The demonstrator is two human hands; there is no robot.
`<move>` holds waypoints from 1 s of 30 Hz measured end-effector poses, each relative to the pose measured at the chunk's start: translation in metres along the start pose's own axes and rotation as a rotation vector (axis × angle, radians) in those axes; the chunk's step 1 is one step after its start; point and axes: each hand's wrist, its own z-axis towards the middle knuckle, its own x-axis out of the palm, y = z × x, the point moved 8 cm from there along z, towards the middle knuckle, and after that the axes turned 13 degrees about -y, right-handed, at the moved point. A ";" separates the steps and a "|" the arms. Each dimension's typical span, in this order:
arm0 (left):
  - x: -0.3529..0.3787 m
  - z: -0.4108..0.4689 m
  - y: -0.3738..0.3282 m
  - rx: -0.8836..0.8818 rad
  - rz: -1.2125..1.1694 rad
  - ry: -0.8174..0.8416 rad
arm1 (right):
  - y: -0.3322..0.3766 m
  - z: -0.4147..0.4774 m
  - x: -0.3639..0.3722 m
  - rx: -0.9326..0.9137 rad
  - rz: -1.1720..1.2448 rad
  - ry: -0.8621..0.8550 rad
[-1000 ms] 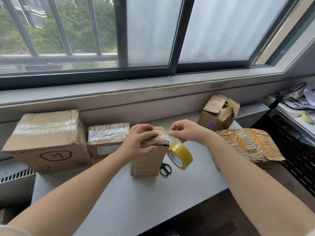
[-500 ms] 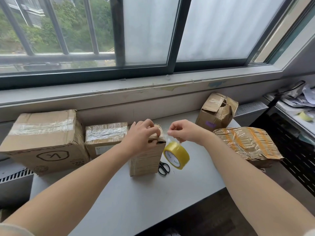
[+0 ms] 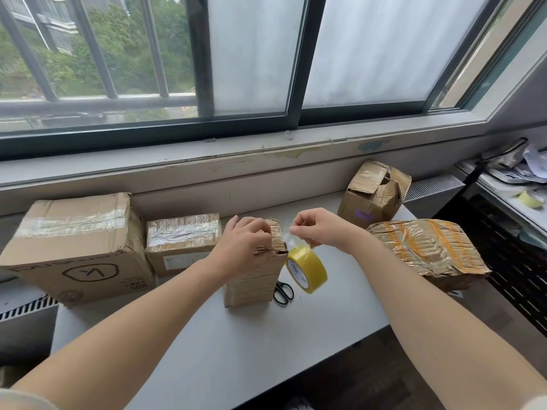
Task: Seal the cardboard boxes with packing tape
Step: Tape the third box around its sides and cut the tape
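The box [image 3: 254,270] stands upright on end near the middle of the table [image 3: 236,350]. The left hand [image 3: 245,247] lies over its top, fingers curled down on the crumpled flaps and thumb at the near face, gripping it. Just right of the box's top, the right hand [image 3: 319,229] pinches the free end of the clear tape [image 3: 288,238] between thumb and fingertips, with the other fingers curled. The strip runs from that pinch towards the box's top right corner; whether it already sticks there cannot be told. The yellow roll [image 3: 307,269] hangs under the right hand, close beside the box's right face. Black scissors [image 3: 282,292] lie on the table at the foot of the box, on its right, partly behind the roll. Left of the box sits a small box [image 3: 183,241] with tape across its top, and further left a big box [image 3: 74,247], also taped. To the right of the box lies a crushed box [image 3: 426,247] striped with orange tape, and behind that a torn box [image 3: 373,193] with its top flaps open. The table is pale grey and set against a wall under a wide window [image 3: 266,54] with dark frames, behind the box. Far right of the box, a shelf [image 3: 503,199] holds loose papers.
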 end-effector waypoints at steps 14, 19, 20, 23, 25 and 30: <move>0.004 0.016 -0.007 -0.143 0.199 0.263 | -0.002 -0.003 0.003 -0.005 0.002 0.011; 0.005 0.017 -0.005 -0.181 0.186 0.191 | -0.003 -0.006 0.003 0.001 0.018 0.010; 0.005 0.016 -0.005 -0.190 0.173 0.166 | -0.003 -0.006 0.003 0.001 0.024 0.010; 0.007 0.015 -0.001 -0.224 0.139 0.148 | -0.002 -0.006 0.003 0.001 0.029 0.010; 0.007 0.013 0.001 -0.251 0.096 0.129 | 0.000 -0.005 0.003 -0.006 0.017 0.008; 0.003 -0.002 0.000 -0.183 0.032 0.032 | 0.002 -0.003 0.003 -0.015 0.021 0.011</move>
